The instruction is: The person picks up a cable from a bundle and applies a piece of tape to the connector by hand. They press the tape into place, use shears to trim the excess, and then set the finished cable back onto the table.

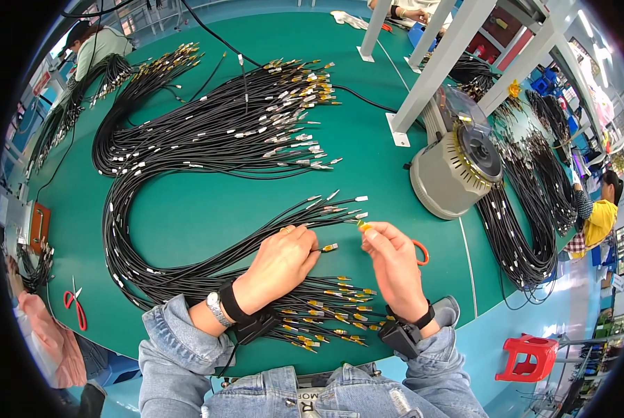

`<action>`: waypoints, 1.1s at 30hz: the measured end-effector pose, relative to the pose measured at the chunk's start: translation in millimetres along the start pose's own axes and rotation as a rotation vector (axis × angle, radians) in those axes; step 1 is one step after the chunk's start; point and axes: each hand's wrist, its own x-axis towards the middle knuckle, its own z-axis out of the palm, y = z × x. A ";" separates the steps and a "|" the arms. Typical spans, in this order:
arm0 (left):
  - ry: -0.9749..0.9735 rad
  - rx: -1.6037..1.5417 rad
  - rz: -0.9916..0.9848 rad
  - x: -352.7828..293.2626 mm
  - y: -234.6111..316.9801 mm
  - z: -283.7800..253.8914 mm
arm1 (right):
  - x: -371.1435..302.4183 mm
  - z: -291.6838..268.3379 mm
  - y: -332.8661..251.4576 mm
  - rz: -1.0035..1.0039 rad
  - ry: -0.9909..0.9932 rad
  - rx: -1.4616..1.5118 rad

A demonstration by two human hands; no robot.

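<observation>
My left hand is closed over black cables near the middle of the green table. One cable end with a yellow and white tip sticks out past its fingers. To the right, my right hand pinches a small yellow piece, just beyond the white-tagged ends of a cable strand. An orange-red loop handle shows beside that hand; the rest of it is hidden. Below the hands lies a bunch of cables with yellow tips.
A large cable bundle curves across the table's far left. A grey round machine stands by white metal posts at right. Red-handled scissors lie at the left edge. A red stool stands on the floor. Other people work around.
</observation>
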 end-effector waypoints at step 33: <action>0.157 -0.388 -0.192 26.3 19.4 -34.8 | -4.9 -1.5 -14.5 -0.182 0.030 0.187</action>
